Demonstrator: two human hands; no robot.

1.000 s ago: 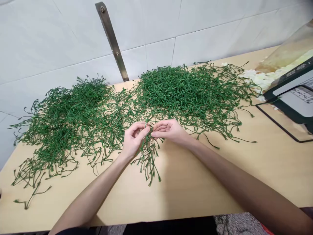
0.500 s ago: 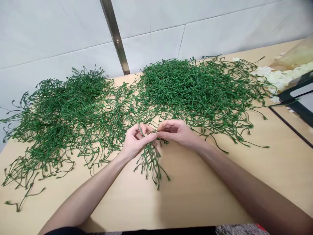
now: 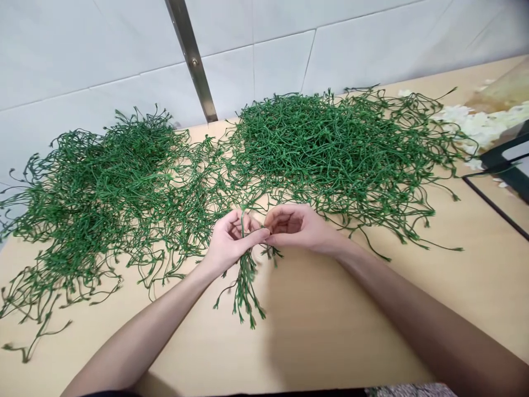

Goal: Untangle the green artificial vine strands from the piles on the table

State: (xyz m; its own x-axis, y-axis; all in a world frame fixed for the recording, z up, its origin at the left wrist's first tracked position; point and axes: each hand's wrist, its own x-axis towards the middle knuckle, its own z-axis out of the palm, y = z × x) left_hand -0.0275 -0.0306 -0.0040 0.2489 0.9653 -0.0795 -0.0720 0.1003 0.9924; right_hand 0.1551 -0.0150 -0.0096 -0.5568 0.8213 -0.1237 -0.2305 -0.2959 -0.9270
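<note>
Between my two hands hangs a small bunch of green plastic stems (image 3: pixel 247 284), their forked tips pointing down over the table. My left hand (image 3: pixel 233 237) is closed around the bunch, thumb pressed toward the fingertips. The thumb and fingers of my right hand (image 3: pixel 295 226) pinch together right against the left thumb, at the stems' upper ends. Some short stem tips (image 3: pixel 271 251) poke out below that pinch. What exactly lies between the right fingertips is mostly hidden, but it appears to be part of the same stems.
A large heap of green stems (image 3: pixel 330 143) lies behind my right hand, and a looser heap (image 3: pixel 103 171) spreads to the left. White flower petals (image 3: pixel 475 125) and a black-edged frame (image 3: pixel 508 160) are at the right. A tiled wall (image 3: pixel 285 60) with a metal strip (image 3: pixel 193 63) backs the table (image 3: pixel 330 325).
The hanging bunch has swung slightly left and its stems hang closer together. Both hands stay pinched together in nearly the same place; the view has shifted a little.
</note>
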